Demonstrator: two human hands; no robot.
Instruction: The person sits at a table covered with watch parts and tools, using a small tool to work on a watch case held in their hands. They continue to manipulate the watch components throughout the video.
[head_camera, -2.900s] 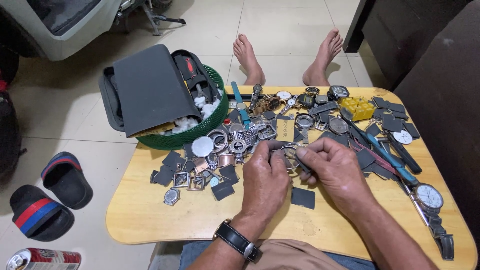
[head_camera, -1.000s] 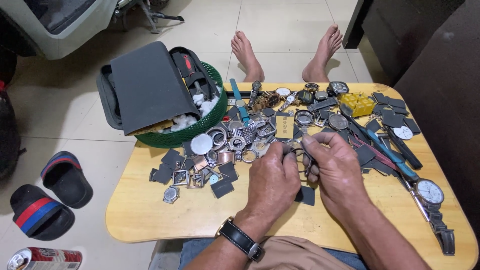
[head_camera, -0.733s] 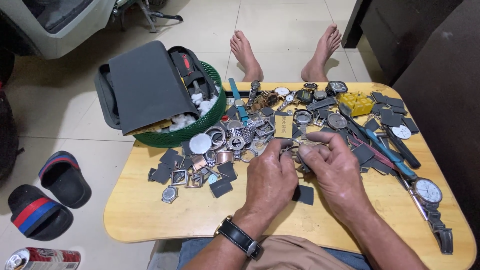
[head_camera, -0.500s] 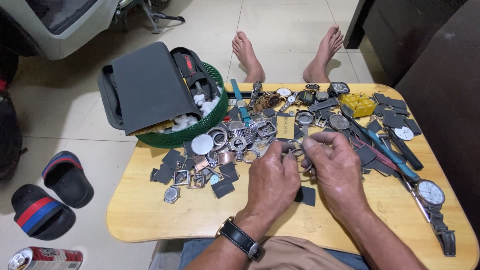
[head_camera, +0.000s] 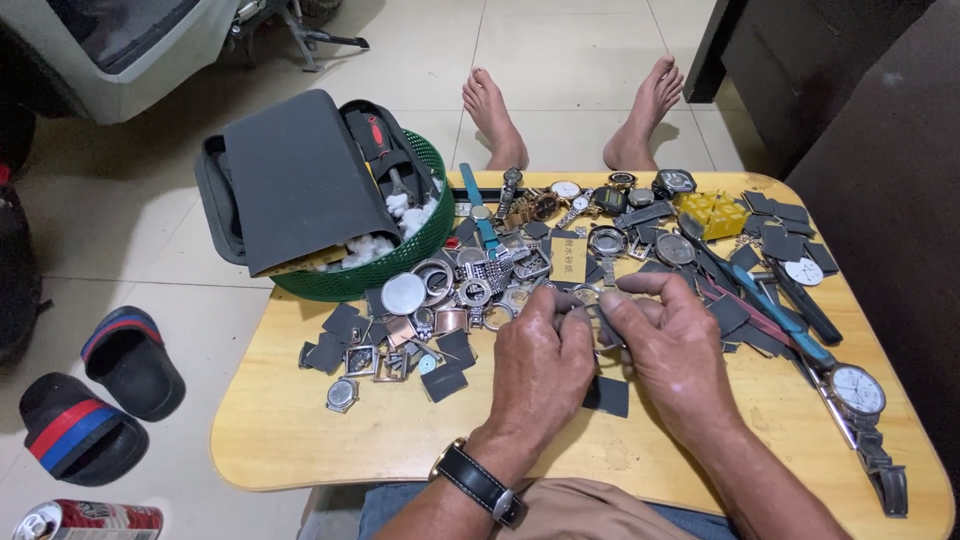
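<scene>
Left hand (head_camera: 540, 355) and right hand (head_camera: 668, 340) pinching a small metal watch part (head_camera: 590, 312) together, above yellow worktop (head_camera: 300, 430), green basket (head_camera: 420, 240) nearby

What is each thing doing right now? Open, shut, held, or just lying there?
Left hand: pinching a small metal watch part.
Right hand: pinching the same part.
Grey case: open, in the green basket.
White-faced watch: lying flat on the wooden table.
Slippers: off, on the floor.
Can: lying on its side.
</scene>
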